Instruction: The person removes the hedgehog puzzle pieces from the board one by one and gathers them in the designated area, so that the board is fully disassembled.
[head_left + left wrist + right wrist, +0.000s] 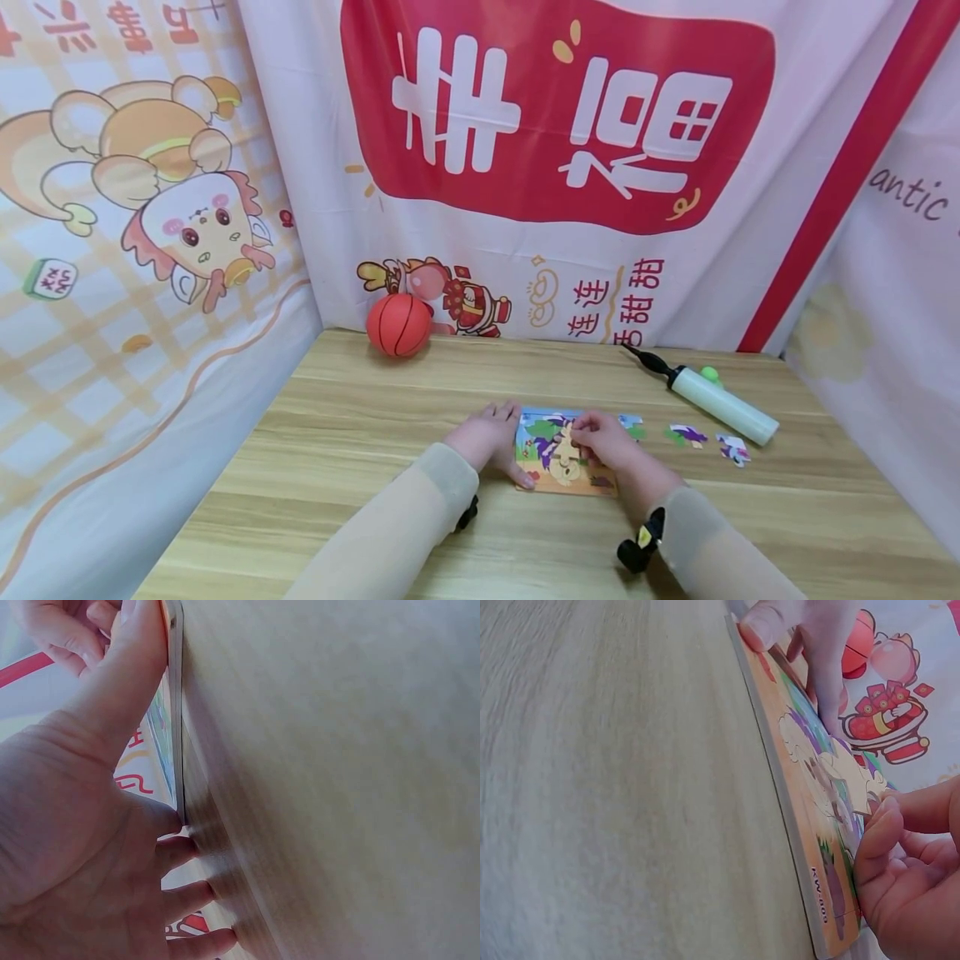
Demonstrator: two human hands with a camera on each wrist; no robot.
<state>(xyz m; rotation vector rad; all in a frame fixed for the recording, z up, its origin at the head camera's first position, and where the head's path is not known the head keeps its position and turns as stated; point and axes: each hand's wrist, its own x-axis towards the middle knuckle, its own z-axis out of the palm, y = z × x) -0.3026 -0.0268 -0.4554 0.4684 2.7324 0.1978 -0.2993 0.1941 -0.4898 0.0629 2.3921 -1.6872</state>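
Observation:
A flat jigsaw puzzle board [555, 482] with a colourful cartoon picture lies on the table. My left hand [487, 437] steadies its left side, the thumb over the front corner and the other fingers stretched along the edge. In the left wrist view those fingers [199, 945] reach down to the tabletop, spread apart. Thumb and index finger of my right hand [606, 440] pinch a cream-coloured puzzle piece [849, 774], tilted up over the middle of the picture. Part of the board's right side is hidden under the right hand.
Loose puzzle pieces [686, 435] lie right of the board, one more piece [733, 450] beyond them. A hand pump [723, 404] lies at the back right beside a small green ball [710, 375]. A red toy basketball [399, 325] sits at the back left, against the printed cloth [465, 275].

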